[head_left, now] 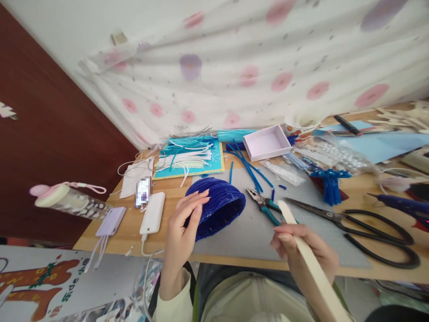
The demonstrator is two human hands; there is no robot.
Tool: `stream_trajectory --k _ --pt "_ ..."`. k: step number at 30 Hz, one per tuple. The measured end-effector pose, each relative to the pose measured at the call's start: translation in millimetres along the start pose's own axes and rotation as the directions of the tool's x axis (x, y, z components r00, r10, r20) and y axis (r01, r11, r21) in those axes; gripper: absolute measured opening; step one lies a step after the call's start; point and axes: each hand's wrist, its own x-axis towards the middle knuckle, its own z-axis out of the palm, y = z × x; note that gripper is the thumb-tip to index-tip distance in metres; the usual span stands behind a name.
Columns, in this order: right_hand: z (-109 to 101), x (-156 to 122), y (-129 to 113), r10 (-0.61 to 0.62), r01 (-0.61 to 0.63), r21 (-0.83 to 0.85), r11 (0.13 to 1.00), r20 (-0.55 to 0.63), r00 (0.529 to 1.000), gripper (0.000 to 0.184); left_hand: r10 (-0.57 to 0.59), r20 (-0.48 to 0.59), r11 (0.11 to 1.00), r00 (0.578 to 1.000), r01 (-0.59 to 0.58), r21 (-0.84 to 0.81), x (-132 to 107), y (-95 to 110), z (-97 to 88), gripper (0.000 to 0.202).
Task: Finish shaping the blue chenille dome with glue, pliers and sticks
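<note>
A dark blue ribbed dome point(219, 203) made of fuzzy stems lies on a grey mat point(248, 232) at the desk's front. My left hand point(182, 230) rests its fingertips on the dome's left side. My right hand point(303, 250) grips a long pale wooden stick point(310, 264), whose rounded tip points up toward the teal-handled pliers point(264, 203). The stick runs down past my wrist and out of the picture.
Large black scissors point(362, 226) lie to the right on the mat. Loose blue stems point(248, 167), a white box point(266, 142), a bag of beads point(330, 154), a blue glue gun point(402, 205), a power bank point(152, 213) and a bottle point(72, 201) crowd the wooden desk point(130, 232).
</note>
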Motion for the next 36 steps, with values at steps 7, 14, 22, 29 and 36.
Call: stream_trajectory --k 7,14,22,29,36 --pt "-8 1 5 0.014 0.003 -0.137 0.991 0.122 0.992 0.042 0.177 0.021 0.930 0.984 -0.174 0.324 -1 16 3.4 0.034" --pt "-14 2 -2 -0.098 0.131 -0.254 0.958 0.138 0.985 0.052 0.278 0.036 0.904 0.960 -0.274 0.328 -7 21 9.4 0.036" --pt "2 21 -3 0.046 -0.046 0.018 0.999 0.017 0.999 0.027 0.339 0.029 0.910 0.940 -0.336 0.245 -10 17 8.5 0.047" --pt "2 23 -9 0.076 -0.097 0.235 0.967 0.096 0.993 0.039 0.263 -0.019 0.957 0.965 -0.258 0.136 -18 19 5.1 0.073" --pt "13 22 -15 0.107 -0.125 0.218 0.968 0.094 0.990 0.037 0.254 -0.065 0.962 0.965 -0.258 -0.083 -23 14 7.9 0.043"
